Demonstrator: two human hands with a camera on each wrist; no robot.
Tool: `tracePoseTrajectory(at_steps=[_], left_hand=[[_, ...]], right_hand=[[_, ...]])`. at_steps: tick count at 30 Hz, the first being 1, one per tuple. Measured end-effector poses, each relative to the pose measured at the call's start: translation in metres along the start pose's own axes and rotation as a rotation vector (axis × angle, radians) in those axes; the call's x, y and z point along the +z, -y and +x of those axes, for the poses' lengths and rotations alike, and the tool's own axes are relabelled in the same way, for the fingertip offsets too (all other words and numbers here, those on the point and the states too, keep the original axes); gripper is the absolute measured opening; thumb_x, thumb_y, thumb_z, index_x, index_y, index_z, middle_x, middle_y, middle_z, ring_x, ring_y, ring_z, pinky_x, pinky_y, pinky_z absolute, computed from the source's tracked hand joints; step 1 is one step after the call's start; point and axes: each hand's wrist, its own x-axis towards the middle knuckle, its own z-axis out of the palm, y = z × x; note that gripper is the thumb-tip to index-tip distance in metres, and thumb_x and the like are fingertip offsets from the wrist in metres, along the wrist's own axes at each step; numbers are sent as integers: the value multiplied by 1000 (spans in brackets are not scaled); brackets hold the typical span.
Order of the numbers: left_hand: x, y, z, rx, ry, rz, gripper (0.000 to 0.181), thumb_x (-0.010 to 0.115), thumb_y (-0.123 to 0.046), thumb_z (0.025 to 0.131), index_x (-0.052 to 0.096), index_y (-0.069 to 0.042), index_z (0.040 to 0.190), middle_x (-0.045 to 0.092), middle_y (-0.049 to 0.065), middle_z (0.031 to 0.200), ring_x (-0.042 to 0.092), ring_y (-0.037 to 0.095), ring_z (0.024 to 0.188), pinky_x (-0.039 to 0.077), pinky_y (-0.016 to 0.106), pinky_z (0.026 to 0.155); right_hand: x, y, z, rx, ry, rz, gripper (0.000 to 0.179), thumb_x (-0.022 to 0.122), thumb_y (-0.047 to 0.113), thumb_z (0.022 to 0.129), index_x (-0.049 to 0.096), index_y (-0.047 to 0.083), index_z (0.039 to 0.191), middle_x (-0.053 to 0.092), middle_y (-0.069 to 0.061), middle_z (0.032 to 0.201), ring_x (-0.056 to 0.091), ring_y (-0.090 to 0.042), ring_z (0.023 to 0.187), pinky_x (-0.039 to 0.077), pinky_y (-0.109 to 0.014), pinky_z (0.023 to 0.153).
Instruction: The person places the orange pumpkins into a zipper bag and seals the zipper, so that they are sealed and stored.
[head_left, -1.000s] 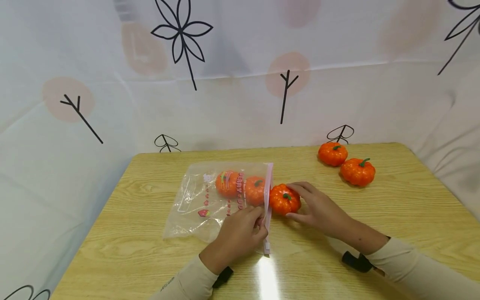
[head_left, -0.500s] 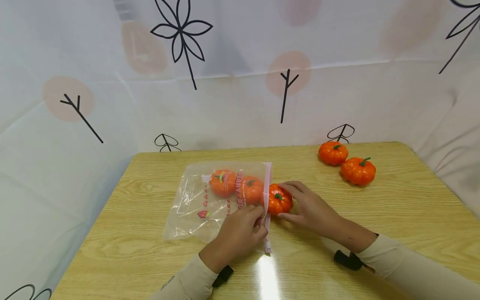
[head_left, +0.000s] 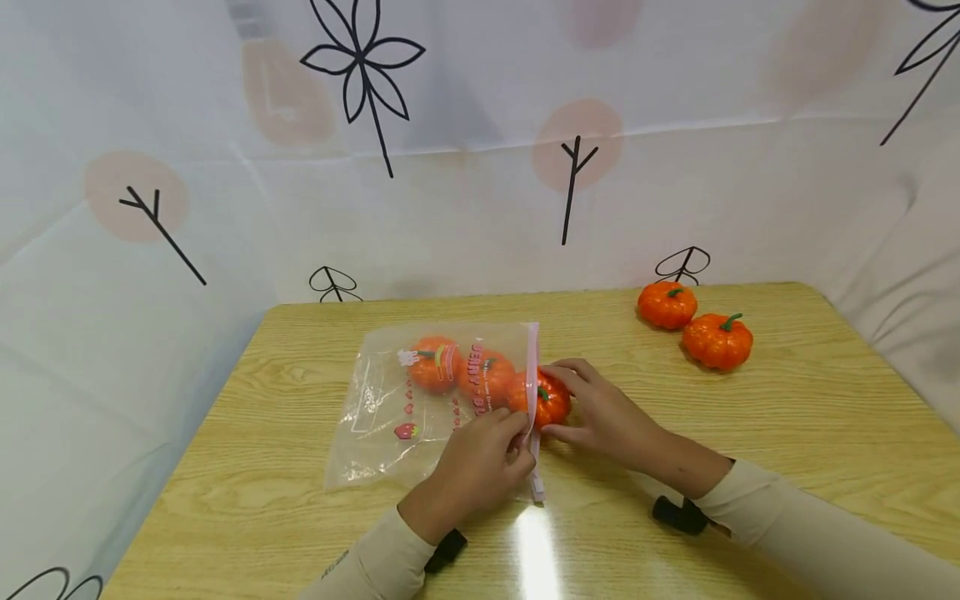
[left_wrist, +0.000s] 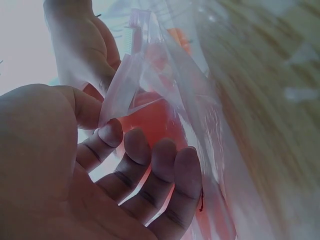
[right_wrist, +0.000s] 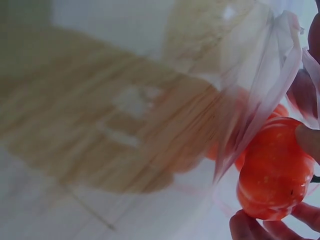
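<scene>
A clear zip bag [head_left: 375,442] with a pink edge lies flat on the table, its mouth facing right. Two small orange pumpkins are inside it, one pumpkin [head_left: 435,367] deeper and another pumpkin [head_left: 486,377] nearer the mouth. My left hand [head_left: 480,458] pinches the bag's pink edge between thumb and index finger, as the left wrist view shows. With my right hand [head_left: 600,417] I grip a third pumpkin [right_wrist: 275,167], thumb on one side and fingers on the other. This pumpkin is partly within the bag's mouth, the pink edge crossing over it.
Two more orange pumpkins with green stems, a rear pumpkin [head_left: 667,305] and a front pumpkin [head_left: 717,342], sit close together at the back right of the wooden table [head_left: 277,533]. A patterned white cloth [head_left: 480,208] hangs behind the table.
My right hand has pushed the third pumpkin left into the bag's mouth. Both pumpkins inside have shifted left. My left hand has stayed in place on the edge.
</scene>
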Motion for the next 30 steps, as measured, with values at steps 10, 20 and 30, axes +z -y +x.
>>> tracePoseTrajectory(at_steps=[10,20,30], left_hand=[[1,1,-1,-1,-6,-30,7,62,-24,86,55,-22,84,41,-10,72,39,6,64,30,19,56],[0,2,0,14,3,-32,5,61,-24,85,58,-20,87,42,-9,73,40,6,66,30,19,57],[-1,2,1,18,15,-34,6,60,-24,84,59,-19,88,42,-9,74,40,6,66,30,18,56]], right_hand=[[5,0,8,-8,37,75,73,86,18,78,49,1,138,52,-17,136,59,-30,120,57,-37,89],[8,-7,21,-1,100,182,72,82,21,83,43,0,140,51,-16,135,58,-30,121,55,-41,95],[5,-22,30,36,240,427,76,79,16,85,32,5,144,51,-20,140,59,-40,124,55,-43,94]])
